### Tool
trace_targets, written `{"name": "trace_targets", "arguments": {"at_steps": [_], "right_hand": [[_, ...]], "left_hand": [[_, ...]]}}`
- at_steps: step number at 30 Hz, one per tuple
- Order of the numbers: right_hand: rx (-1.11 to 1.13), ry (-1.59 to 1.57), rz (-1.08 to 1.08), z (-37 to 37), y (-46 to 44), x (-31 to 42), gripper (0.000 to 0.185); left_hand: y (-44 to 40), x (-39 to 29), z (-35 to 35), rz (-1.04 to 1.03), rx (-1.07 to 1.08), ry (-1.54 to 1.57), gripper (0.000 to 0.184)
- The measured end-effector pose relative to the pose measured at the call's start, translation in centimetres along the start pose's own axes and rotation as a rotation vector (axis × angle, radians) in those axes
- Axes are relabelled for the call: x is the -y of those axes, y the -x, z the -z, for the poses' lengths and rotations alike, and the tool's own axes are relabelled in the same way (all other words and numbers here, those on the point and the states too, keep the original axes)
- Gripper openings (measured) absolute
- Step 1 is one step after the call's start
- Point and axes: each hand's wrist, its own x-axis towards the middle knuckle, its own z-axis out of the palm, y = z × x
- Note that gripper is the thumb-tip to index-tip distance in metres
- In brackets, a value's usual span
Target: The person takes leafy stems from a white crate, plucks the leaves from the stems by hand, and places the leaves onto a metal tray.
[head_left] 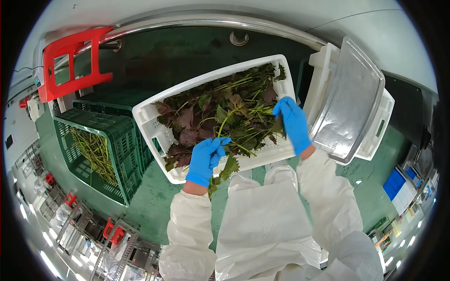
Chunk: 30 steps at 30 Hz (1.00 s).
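Observation:
A white crate [211, 77] in front of me holds a heap of leafy perilla stems [192, 119], purple and green, with pale stalks. Over its near side, my left hand [205, 159], in a blue glove, is closed on a perilla stem [228, 168]; green leaves hang below the fingers. My right hand [293, 124], also gloved in blue, is at the right end of the crate. Its fingertips are pinched together beside the leaves, and I cannot make out what lies between them.
At the left a green crate [124, 154] lies tilted, with bare stalks [96, 154] inside. A red plastic stool [96, 61] is behind it. To the right, a metal tray [347, 103] leans on white crates [377, 136]. A steel rail [206, 19] runs along the wall.

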Motion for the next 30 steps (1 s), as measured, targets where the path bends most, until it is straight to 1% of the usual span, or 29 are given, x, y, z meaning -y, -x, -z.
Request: {"name": "trace_targets", "arguments": {"at_steps": [1,3,6,9,12,15,18,21,22,24,25,27,30], "right_hand": [[0.003,0.114,-0.056,-0.7,1.1,0.8,0.015],[-0.112,0.264,0.328,-4.2,2.3,0.4,0.021],[-0.112,0.778,0.547,-7.4,2.6,0.1,0.031],[-0.224,0.807,0.659,-8.8,1.8,0.2,0.032],[-0.214,0.836,0.724,-9.3,0.8,-0.1,0.027],[-0.211,1.04,0.874,-8.9,0.4,-0.5,0.017],[-0.17,1.01,0.945,-8.4,0.3,-0.7,0.014],[-0.09,1.139,0.883,-8.0,0.1,-1.3,0.012],[-0.025,1.04,0.841,-7.6,0.1,-1.2,0.01],[0.101,0.839,0.753,-7.0,0.3,-1.0,0.007],[0.063,0.67,0.673,-7.0,0.0,-2.1,0.007],[-0.01,0.336,0.502,-6.5,-0.5,-5.5,0.011],[0.041,0.061,-0.04,-3.0,-0.5,-4.9,0.016]], "left_hand": [[-0.1,0.2,0.4,0.039,0.053,0.079,0.024],[-0.3,0.8,0.7,0.094,0.124,0.218,0.027],[-0.3,1.5,0.9,0.175,0.237,0.365,0.029],[0.3,1.8,0.4,0.253,0.289,0.45,0.026],[1.3,2.0,-0.4,0.272,0.319,0.484,0.025],[1.8,2.4,-0.5,0.296,0.346,0.498,0.025],[2.1,2.9,-0.2,0.262,0.395,0.519,0.028],[2.8,2.3,-0.1,0.164,0.259,0.402,0.027],[3.3,2.1,-0.5,0.122,0.193,0.377,0.026],[3.3,2.4,-0.7,0.032,0.145,0.174,0.024],[3.4,2.5,-0.8,-0.012,0.12,0.073,0.023],[4.2,2.3,-1.3,-0.061,0.005,0.01,0.022],[4.4,2.2,-1.4,-0.125,-0.102,-0.106,0.023]]}}
